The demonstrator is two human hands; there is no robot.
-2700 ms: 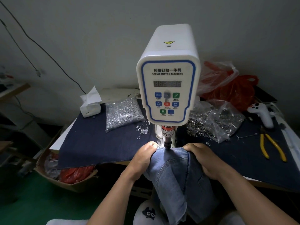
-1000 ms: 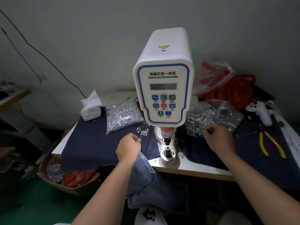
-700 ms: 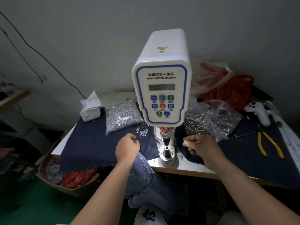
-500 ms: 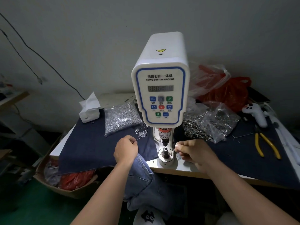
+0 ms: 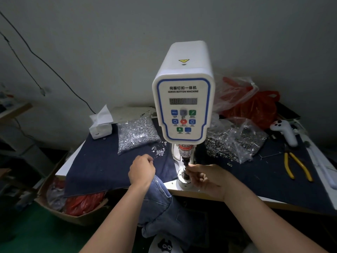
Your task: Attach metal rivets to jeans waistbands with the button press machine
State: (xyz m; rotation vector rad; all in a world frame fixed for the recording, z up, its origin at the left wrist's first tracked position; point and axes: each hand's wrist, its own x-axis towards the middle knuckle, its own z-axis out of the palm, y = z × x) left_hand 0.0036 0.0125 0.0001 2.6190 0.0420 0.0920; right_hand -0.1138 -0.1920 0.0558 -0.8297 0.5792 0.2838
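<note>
Your right hand pinches something tiny at the lower die of the button press machine, too small to identify; fingers under the punch could get crushed if it cycles; your left hand, curled, pins the jeans at the table edge, which could slide off; a clear bag at ten o'clock holds silver rivets, another bag at two o'clock darker ones.

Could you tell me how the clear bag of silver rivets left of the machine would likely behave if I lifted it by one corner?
The bag of silver rivets is thin plastic packed with small metal pieces, so it would probably feel heavy for its size and sag. Loose rivets beside it suggest it could spill.
</note>
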